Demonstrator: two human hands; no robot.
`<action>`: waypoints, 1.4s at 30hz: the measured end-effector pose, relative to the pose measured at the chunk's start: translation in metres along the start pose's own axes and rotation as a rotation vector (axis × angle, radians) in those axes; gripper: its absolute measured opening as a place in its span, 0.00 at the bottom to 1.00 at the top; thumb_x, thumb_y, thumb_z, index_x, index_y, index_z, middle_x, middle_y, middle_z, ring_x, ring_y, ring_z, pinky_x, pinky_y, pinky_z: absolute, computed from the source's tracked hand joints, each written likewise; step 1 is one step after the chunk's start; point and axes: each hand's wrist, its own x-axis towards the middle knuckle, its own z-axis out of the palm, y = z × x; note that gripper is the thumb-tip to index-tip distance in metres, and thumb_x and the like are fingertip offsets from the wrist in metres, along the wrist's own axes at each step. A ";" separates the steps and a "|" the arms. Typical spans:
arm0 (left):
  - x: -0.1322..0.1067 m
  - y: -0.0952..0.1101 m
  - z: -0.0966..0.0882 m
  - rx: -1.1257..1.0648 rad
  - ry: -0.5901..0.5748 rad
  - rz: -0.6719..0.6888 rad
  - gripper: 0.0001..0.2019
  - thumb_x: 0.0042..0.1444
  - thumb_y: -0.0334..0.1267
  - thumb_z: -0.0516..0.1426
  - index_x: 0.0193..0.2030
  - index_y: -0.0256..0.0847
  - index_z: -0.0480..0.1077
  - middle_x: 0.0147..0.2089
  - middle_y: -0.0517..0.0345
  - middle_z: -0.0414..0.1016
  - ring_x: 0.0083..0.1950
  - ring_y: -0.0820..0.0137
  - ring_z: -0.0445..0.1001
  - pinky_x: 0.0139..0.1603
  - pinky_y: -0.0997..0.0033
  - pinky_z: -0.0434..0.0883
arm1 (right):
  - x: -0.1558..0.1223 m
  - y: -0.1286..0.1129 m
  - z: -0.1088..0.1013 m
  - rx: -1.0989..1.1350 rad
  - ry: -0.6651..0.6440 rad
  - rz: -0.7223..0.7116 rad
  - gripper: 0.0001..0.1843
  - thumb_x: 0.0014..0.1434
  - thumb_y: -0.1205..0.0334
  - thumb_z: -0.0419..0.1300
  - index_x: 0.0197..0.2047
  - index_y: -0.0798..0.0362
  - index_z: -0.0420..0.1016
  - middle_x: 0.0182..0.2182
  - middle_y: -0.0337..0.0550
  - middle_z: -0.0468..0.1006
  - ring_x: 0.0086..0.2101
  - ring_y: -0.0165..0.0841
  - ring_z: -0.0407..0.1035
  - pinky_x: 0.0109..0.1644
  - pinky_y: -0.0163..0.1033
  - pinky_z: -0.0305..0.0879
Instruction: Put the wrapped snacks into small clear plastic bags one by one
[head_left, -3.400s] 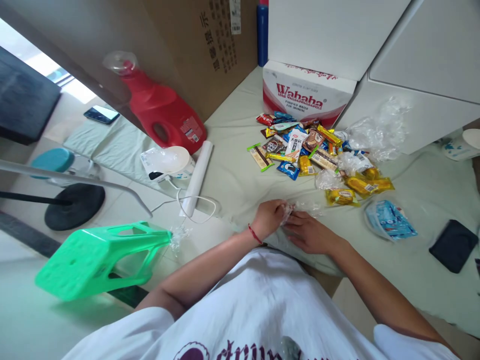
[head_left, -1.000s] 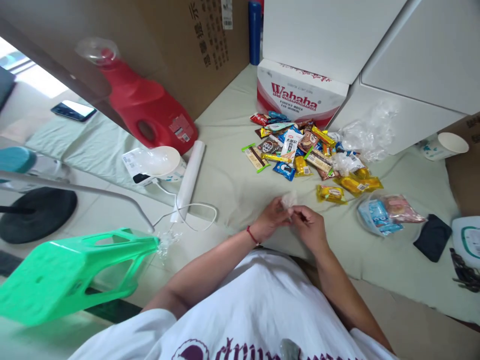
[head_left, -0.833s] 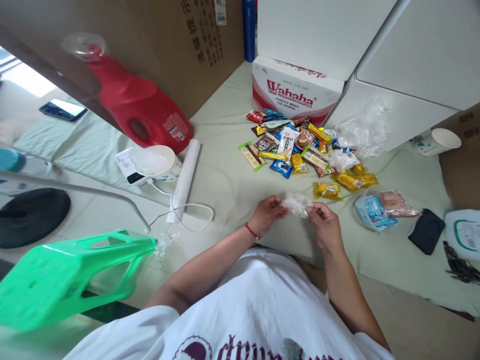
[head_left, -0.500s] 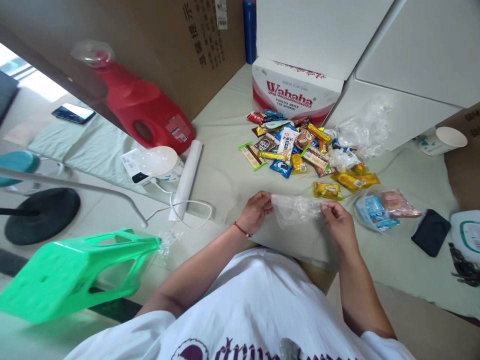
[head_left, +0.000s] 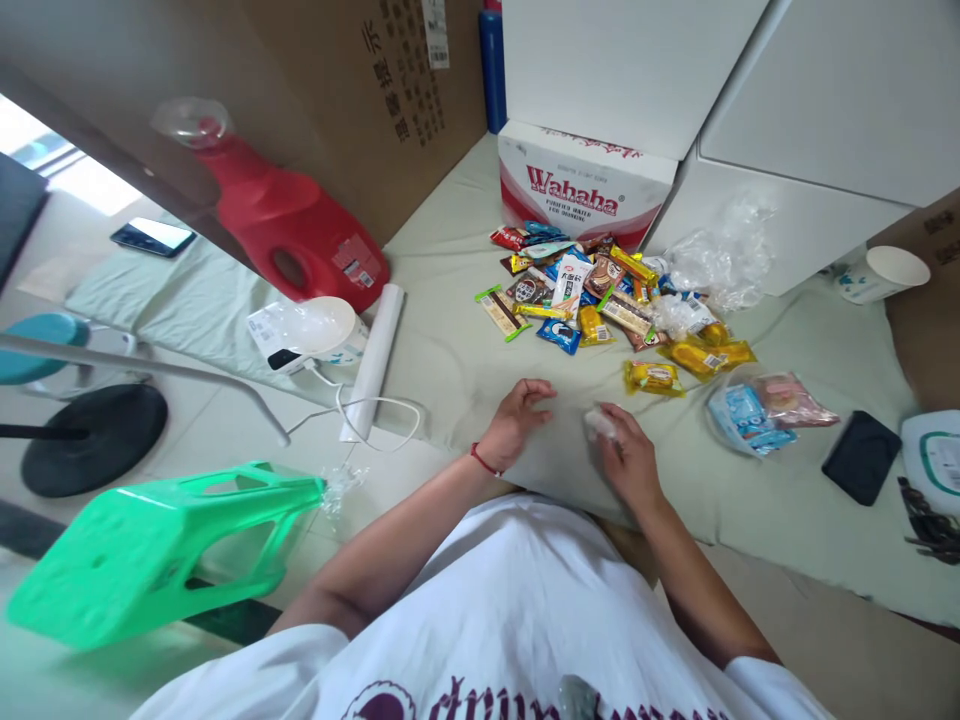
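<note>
In front of my body, my right hand (head_left: 628,445) grips a small, crumpled clear plastic bag (head_left: 599,424), bunched up at the fingertips. My left hand (head_left: 519,420), with a red cord on the wrist, hovers to its left with fingers curved and apart, holding nothing. Beyond both hands lies a heap of wrapped snacks (head_left: 574,290) on the pale green cloth. The snack packet closest to my right hand is a yellow one (head_left: 654,377). To the right, a clear bag holding blue packets (head_left: 752,418) sits beside a pink packet (head_left: 795,398).
A Wahaba-type water carton (head_left: 585,185) stands behind the snacks, with crumpled clear plastic (head_left: 724,255) beside it. On the left are a red jug (head_left: 300,225), a white roll (head_left: 375,360), a paper cup (head_left: 334,330) and a green stool (head_left: 150,550). A dark pouch (head_left: 861,457) lies far right.
The clear bag, stretched between both hands before, is now bunched in my right hand. My left hand has let go of it, and my right hand has moved left.
</note>
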 end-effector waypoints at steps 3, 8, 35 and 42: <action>-0.010 -0.005 0.006 0.230 -0.103 0.048 0.24 0.45 0.41 0.72 0.51 0.45 0.75 0.65 0.48 0.69 0.66 0.58 0.68 0.55 0.64 0.73 | 0.000 -0.013 0.004 0.347 -0.020 0.334 0.27 0.66 0.36 0.56 0.44 0.51 0.83 0.37 0.46 0.83 0.44 0.44 0.76 0.52 0.49 0.73; -0.008 -0.013 0.017 0.356 0.045 0.086 0.08 0.57 0.44 0.64 0.37 0.42 0.76 0.42 0.56 0.77 0.46 0.66 0.74 0.48 0.68 0.71 | 0.006 -0.033 0.006 0.687 -0.169 0.554 0.34 0.59 0.26 0.59 0.39 0.52 0.82 0.35 0.47 0.83 0.37 0.42 0.76 0.37 0.43 0.73; 0.015 -0.003 -0.005 0.288 0.247 -0.033 0.08 0.64 0.41 0.54 0.36 0.45 0.59 0.21 0.72 0.61 0.18 0.76 0.57 0.21 0.75 0.55 | 0.012 -0.002 -0.031 -0.029 0.078 -0.070 0.20 0.61 0.48 0.66 0.52 0.49 0.78 0.50 0.49 0.77 0.48 0.40 0.70 0.54 0.50 0.70; 0.026 0.005 -0.001 0.195 0.091 -0.145 0.10 0.58 0.41 0.62 0.36 0.41 0.65 0.27 0.64 0.66 0.26 0.76 0.61 0.27 0.76 0.59 | 0.019 -0.020 -0.018 -0.159 -0.276 -0.429 0.10 0.68 0.61 0.59 0.44 0.48 0.83 0.44 0.47 0.81 0.49 0.42 0.68 0.55 0.51 0.68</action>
